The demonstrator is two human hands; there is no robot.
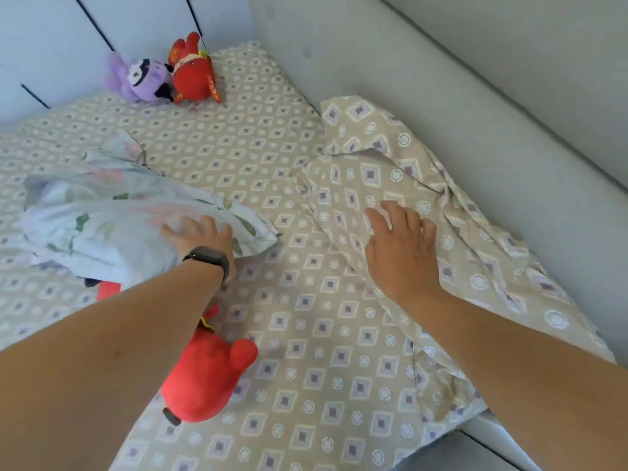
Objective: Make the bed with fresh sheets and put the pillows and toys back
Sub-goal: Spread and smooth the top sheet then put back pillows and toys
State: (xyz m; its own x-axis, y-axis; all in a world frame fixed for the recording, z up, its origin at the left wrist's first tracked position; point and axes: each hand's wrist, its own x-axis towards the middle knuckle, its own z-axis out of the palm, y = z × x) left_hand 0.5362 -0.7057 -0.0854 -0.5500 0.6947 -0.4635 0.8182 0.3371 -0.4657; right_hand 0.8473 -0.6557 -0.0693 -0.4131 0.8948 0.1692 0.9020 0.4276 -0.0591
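Floral pillow (112,226) lies lengthwise leftward under flat left hand (198,232); right hand (401,246) spread on pillowcase (424,205).

Both arms reach forward, left hand (198,234) with fingers curled downward, right hand (401,246) flat, fingers spread.

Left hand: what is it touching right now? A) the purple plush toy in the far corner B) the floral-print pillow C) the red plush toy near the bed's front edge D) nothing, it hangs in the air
B: the left hand, watch on its wrist, rests with spread fingers on the floral-print pillow, away from both the purple plush toy and the near red plush toy.
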